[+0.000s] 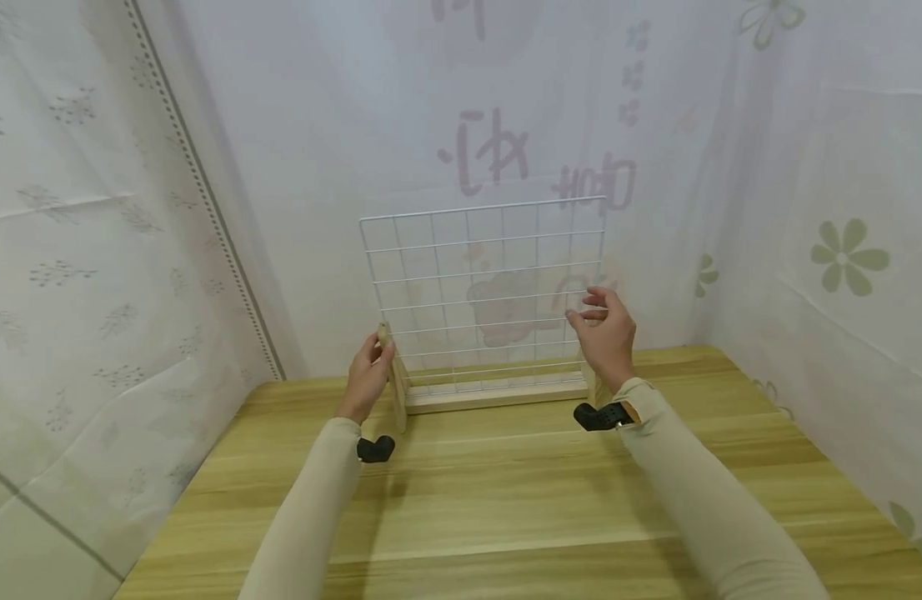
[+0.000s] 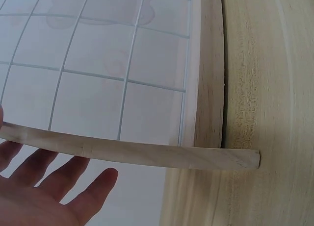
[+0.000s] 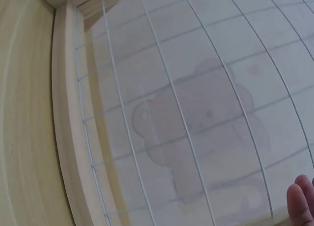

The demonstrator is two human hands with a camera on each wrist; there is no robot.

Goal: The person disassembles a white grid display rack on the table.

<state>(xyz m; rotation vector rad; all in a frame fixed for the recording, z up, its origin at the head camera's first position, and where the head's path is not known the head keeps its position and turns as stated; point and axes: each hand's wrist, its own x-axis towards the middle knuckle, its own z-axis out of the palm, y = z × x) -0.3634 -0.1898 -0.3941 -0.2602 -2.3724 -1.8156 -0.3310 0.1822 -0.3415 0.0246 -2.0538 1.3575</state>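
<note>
A white wire grid panel [image 1: 483, 287] stands upright on a light wooden base bar [image 1: 498, 394], with a wooden side support at each end. My left hand [image 1: 367, 379] grips the upper part of the left side support [image 1: 398, 392]. In the left wrist view, the fingers [image 2: 64, 177] lie along the outer face of that support [image 2: 137, 153], and only a bit of thumb shows at the left edge. At the grid's right edge is my right hand [image 1: 609, 333], thumb and fingers bent and spread apart. It partly hides the right side support [image 1: 598, 390]. Its fingertips [image 3: 299, 206] show at the corner of the right wrist view.
The stand is near the back of a wood-grain table [image 1: 468, 500]. Behind it hangs a pale curtain [image 1: 318, 167] with printed characters and a faint bear. More patterned cloth hangs at the left [image 1: 93, 250] and right [image 1: 806, 208]. Both wrists wear black camera mounts [image 1: 377, 450].
</note>
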